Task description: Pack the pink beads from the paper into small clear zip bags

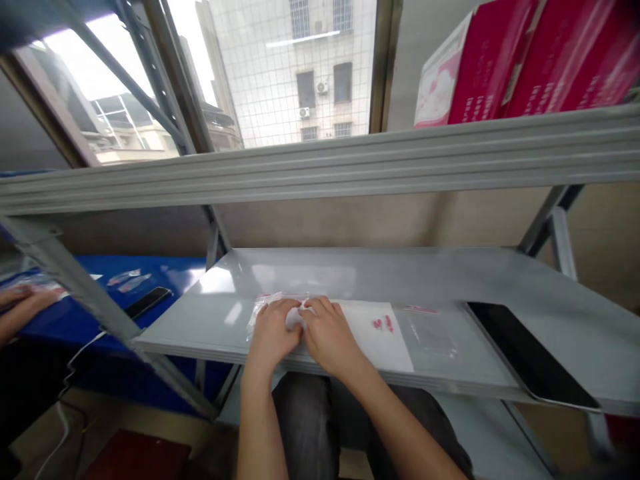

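Observation:
On the grey shelf in front of me, my left hand (275,331) and my right hand (330,333) are side by side with fingers curled in. A crumpled white piece (295,317) shows between their fingertips; both seem to pinch it. It looks like part of the flat white sheet or pouch (377,343) with pink print, which extends to the right from under my right hand. Clear plastic wrapping (255,322) shows beside and behind my left hand. Right of the white sheet lies a clear zip bag (431,335) with a pink strip along its top.
A dark tablet or large phone (530,350) lies at the right, over the shelf's front edge. An upper shelf beam (320,170) crosses ahead, with pink boxes (490,60) above. At left, another person's hands (30,300), a phone (147,302) and small packets are at a blue table (185,263).

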`<state>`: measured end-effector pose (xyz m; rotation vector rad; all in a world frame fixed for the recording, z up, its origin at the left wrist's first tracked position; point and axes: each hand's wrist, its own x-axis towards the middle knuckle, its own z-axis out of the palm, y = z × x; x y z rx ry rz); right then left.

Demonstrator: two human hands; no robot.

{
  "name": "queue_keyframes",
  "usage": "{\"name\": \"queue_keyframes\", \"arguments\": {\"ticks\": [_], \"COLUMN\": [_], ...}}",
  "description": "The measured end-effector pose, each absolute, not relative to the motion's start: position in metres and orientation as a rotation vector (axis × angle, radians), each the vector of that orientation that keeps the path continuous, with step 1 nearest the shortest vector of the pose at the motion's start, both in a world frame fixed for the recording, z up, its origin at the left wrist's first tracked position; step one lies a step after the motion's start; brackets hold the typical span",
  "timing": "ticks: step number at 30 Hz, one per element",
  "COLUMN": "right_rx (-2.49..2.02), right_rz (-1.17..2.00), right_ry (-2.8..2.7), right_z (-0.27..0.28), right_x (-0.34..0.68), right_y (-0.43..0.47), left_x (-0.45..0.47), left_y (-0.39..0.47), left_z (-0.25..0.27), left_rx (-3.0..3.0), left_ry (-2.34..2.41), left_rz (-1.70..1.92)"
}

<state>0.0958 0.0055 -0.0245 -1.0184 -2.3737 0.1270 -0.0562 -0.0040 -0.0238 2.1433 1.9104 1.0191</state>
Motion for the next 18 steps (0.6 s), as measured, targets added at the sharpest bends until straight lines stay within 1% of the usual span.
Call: {"name": "queue_keyframes", "arguments": {"ticks": [3,6,11,13,14,16,18], "right_rx": [-1.001,-0.976,-0.935,-0.972,-0.989,-0.957,-0.831], "right_rz": [0.132,0.228,0.512,0.735,0.903,1.339,1.765], "right_ry": [-2.396,-2.345,-1.964,-1.739,-1.622,-1.365,-1.086], "right_z": [-0.032,-0.043,-0.054,-0.051,-0.049,-0.043,-0.037], "right_x": [0.086,0.09,0.106,0.111,0.114,0.12,0.126], "right_y": [0.008,0.008,0.009,0.012,0.013,0.015,0.016], "left_x": [-0.066,-0.069,-0.068,-0.066,-0.064,-0.06,-0.056], "left_y": [-0.006,-0.003,0.0,-0.003,-0.004,-0.009,-0.014], "left_z": [-0.029,-0.033,-0.03,-0.025,-0.022,-0.015,-0.008], "left_rx": [2.165,2.184,2.182,2.166,2.156,2.135,2.118], "left_ry": [1.921,1.88,1.812,1.798,1.796,1.736,1.549], "left_rz": [0.914,0.887,1.018,1.138,1.201,1.354,1.502]}}
